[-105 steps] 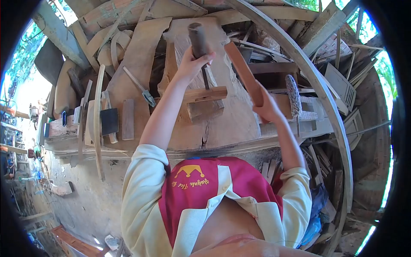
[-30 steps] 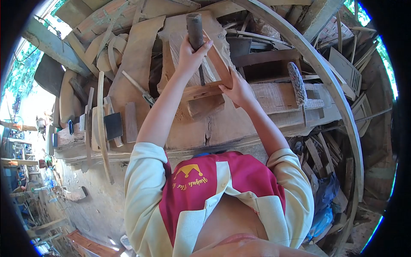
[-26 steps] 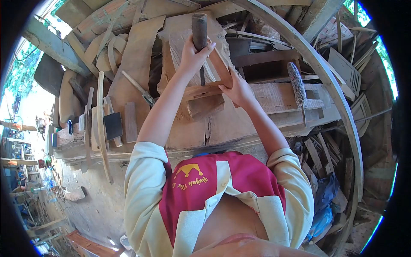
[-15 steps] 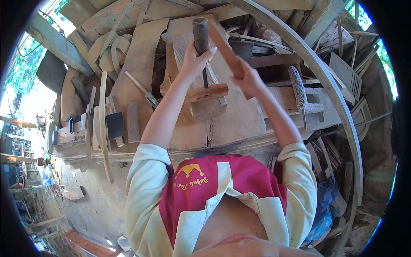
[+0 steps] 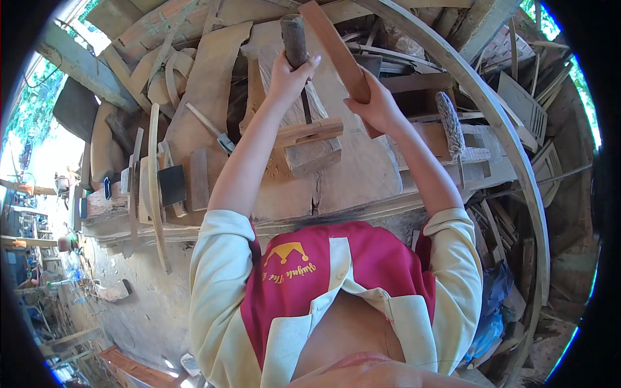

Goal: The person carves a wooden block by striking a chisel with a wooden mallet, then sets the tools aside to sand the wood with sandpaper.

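My left hand is closed around the thick, dark handle of a chisel. The thin blade of the chisel runs down to a narrow piece of wood, which has a slot in it and lies across a wooden block. Whether the blade tip is inside the slot is hard to make out. A flat reddish-brown wooden bar is gripped near its lower end by my right hand. Its upper end is raised beside the chisel handle, with a small gap between them.
Broad planks form the worktop. To the left lie a tool with a pale handle, a dark square plate and several wood strips. A saw with a wrapped handle rests at the right. A long curved wooden piece arcs past my right arm.
The chisel handle has shifted up and left and leans more. The wooden bar has moved slightly up and left with my right hand. Both hands keep their grip.
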### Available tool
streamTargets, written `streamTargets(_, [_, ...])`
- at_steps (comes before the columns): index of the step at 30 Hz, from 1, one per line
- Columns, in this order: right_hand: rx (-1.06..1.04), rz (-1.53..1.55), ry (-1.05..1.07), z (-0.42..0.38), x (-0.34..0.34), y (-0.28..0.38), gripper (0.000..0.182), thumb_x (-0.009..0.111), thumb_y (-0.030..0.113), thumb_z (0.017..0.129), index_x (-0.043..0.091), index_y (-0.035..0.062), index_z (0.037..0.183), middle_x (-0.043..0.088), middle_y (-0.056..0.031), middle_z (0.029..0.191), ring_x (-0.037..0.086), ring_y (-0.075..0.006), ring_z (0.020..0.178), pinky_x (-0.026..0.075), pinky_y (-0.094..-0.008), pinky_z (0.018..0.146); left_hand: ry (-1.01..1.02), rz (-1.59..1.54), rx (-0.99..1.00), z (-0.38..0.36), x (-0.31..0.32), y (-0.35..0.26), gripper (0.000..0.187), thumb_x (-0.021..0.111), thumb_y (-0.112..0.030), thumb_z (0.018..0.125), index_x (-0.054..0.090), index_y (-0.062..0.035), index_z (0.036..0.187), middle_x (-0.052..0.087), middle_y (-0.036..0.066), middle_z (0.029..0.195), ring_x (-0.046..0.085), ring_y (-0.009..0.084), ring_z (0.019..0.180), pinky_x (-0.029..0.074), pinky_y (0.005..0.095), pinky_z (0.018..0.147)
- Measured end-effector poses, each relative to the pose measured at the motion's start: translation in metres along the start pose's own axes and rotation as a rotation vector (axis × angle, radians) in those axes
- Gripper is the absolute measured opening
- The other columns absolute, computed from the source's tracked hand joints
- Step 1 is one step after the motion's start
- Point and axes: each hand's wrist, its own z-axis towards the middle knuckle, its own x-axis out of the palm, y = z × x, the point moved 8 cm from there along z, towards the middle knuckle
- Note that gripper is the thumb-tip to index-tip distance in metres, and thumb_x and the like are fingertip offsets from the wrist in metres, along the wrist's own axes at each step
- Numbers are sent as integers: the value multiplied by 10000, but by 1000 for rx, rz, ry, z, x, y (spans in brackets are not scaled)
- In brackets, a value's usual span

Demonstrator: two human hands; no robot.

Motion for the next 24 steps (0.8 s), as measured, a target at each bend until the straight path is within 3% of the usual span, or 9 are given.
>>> streamTargets(21, [48, -25, 62, 5, -4, -2, 697, 673, 159, 698, 331, 36, 1292, 523, -163, 1125, 508, -230, 1024, 376, -321, 896, -66, 175, 30, -4, 12, -5, 366, 705, -211, 723, 474, -17, 930, 501, 9, 653, 485, 86, 563, 396, 242, 505])
streamTargets(24, [-181, -124, -24, 25, -38, 24, 675, 680, 184, 696, 366, 7, 1267, 528, -173, 1123, 505, -227, 1035, 369, -316, 906, -85, 221, 73, -3, 7, -8, 281, 681, -228, 756, 460, -63, 808, 488, -17, 611, 474, 66, 548, 384, 220, 509])
